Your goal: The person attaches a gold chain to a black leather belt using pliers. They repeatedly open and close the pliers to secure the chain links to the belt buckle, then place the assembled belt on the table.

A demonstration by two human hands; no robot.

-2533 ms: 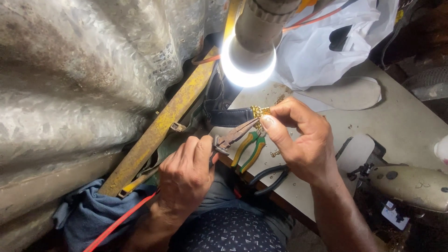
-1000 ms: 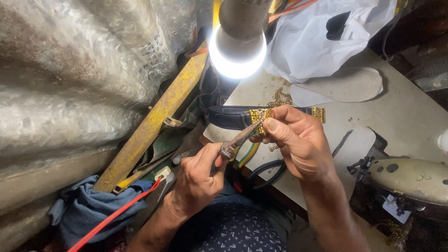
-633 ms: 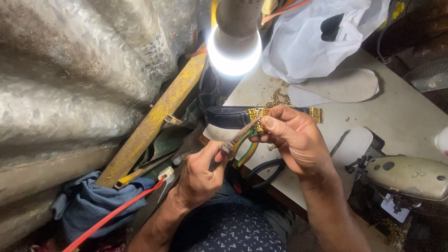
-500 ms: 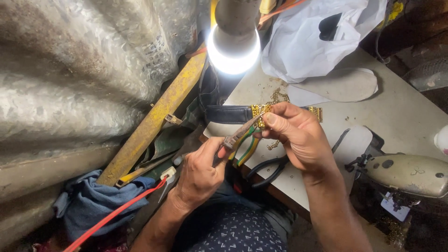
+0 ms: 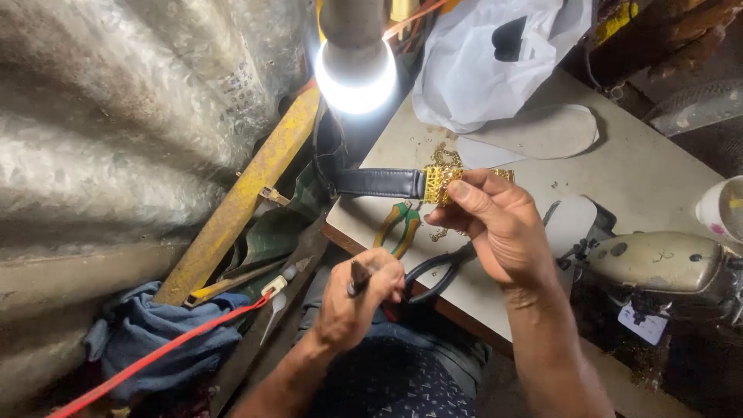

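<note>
My right hand (image 5: 499,224) pinches a small gold-coloured ornament (image 5: 438,183) that sits at the end of a black strap (image 5: 379,183) lying on the table edge. My left hand (image 5: 357,298) is lower, near my lap, closed around a thin dark-handled tool (image 5: 359,277) that points up. Its tip is apart from the ornament. Green-handled pliers (image 5: 398,224) lie on the table between my hands, and black-handled scissors (image 5: 433,272) lie beside my left hand.
A lit bulb (image 5: 354,73) hangs over the pale table (image 5: 658,178). A white plastic bag (image 5: 495,58) and a flat sole-shaped piece (image 5: 542,131) lie at the back. A sewing machine (image 5: 665,267) stands right. A yellow bar (image 5: 240,201), blue cloth (image 5: 155,340) and red cord (image 5: 147,360) are left.
My left hand has drawn the tool down and away from the ornament. The black strap now lies on the table, with my right hand still on the gold piece.
</note>
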